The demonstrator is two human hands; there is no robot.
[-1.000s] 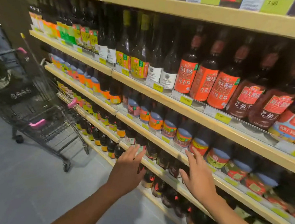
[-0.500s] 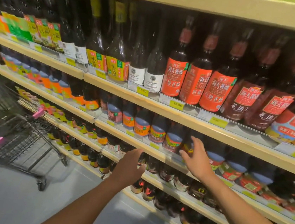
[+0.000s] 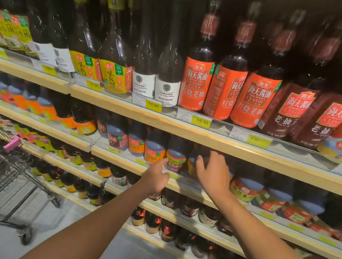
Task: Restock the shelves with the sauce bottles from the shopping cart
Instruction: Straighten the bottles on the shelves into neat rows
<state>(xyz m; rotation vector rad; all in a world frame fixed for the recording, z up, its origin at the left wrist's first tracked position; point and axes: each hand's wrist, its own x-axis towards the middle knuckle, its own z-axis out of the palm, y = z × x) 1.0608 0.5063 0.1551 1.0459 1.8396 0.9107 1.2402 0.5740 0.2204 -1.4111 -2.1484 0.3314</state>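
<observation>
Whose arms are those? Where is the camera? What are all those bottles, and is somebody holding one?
Those are a person's two bare arms; there is no robot here. The camera sits on the person's head, so you see what they see, looking forward and down. The wooden shelves are packed with dark sauce bottles. There are tall bottles with orange-red labels up top and shorter bottles below, with yellow price tags along the edges. The left hand and right hand reach toward the shorter bottles with loose fingers, and neither plainly grips one. A wire shopping cart stands at the left.
</observation>
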